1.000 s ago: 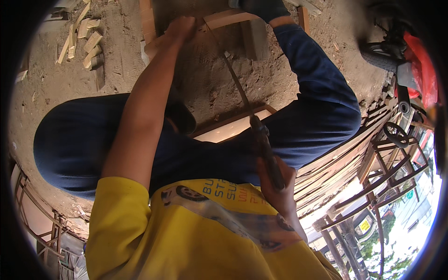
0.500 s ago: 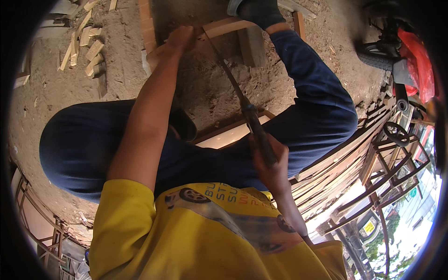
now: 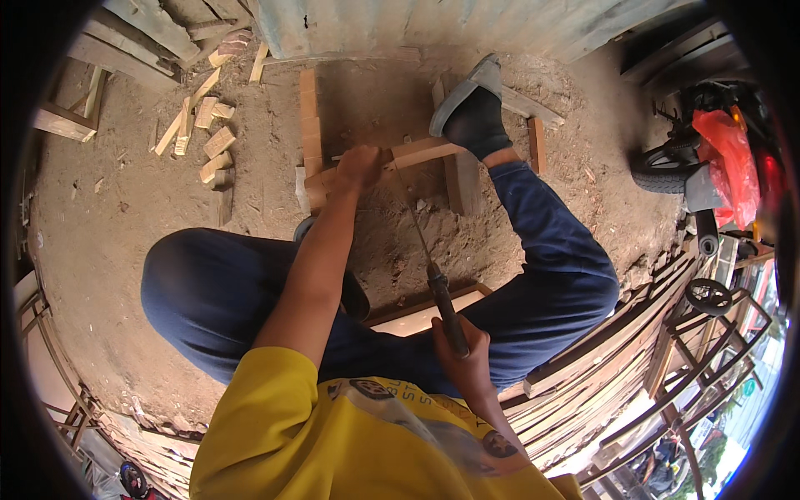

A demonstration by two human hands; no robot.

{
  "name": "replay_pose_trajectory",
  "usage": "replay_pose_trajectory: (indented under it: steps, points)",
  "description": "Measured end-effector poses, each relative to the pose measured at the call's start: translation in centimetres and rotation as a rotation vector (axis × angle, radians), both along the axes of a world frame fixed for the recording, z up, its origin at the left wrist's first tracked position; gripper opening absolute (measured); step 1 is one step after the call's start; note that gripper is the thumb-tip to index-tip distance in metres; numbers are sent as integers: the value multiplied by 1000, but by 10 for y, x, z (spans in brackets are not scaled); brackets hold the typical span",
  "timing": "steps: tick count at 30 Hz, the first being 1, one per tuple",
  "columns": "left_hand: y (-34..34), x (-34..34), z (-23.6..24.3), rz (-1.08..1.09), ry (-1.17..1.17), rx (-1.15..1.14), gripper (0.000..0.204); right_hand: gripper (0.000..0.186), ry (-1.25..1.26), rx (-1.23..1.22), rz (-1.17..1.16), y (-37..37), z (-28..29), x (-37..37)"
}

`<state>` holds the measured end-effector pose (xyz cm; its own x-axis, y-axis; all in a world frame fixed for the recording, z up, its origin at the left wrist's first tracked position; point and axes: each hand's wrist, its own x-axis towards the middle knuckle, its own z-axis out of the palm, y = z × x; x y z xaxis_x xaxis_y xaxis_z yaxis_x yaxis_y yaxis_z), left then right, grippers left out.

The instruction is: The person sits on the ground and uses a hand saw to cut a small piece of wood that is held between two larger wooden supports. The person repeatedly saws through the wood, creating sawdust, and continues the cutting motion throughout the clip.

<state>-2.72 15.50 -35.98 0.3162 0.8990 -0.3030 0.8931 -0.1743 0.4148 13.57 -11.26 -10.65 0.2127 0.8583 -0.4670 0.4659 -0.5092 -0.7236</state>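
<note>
My left hand (image 3: 362,165) is closed around a narrow wooden strip (image 3: 423,151), near the point where a saw meets it. In my right hand (image 3: 465,357) is the dark straight handle of the hand saw (image 3: 439,287). Its long thin blade slants forward and left, seen almost edge-on, with the far end at the strip beside my left hand. My shod foot (image 3: 471,104) presses on the strip's right part. A wooden block (image 3: 461,183) stands beneath that side. The exact cut is too small to make out.
Short cut wood pieces (image 3: 218,143) lie on the dirt at the left. A row of wooden blocks (image 3: 310,117) runs beyond my left hand. Corrugated metal sheeting (image 3: 433,29) closes the far side. At right are a motorbike with a red bag (image 3: 725,167) and stacked planks (image 3: 583,392).
My view has tilted up, so the metal sheeting now shows. The saw handle and my right hand have come closer to my left hand, and less blade shows. The left hand keeps its hold.
</note>
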Motion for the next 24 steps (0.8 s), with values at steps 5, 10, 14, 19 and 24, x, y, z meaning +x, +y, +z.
replay_pose_trajectory:
  steps: [5, 10, 14, 19, 24]
  points:
    - [11, -5, -15, 5, -34, 84, 19, 16, -85, -24, -58, -65, 59, 36]
    - [-3, 5, 6, 62, -105, 70, 41, 25, -89, 226, -128, -47, 46, 62]
    - [-4, -2, 6, 80, -79, 8, 43, 29, -7, 344, -52, 18, 47, 57]
    - [2, -1, 15, 35, -64, 10, 44, 34, 30, 376, 153, 69, 33, 76]
    - [-8, 3, -1, 67, -96, 47, 47, 26, 87, 378, 322, 99, -2, 76]
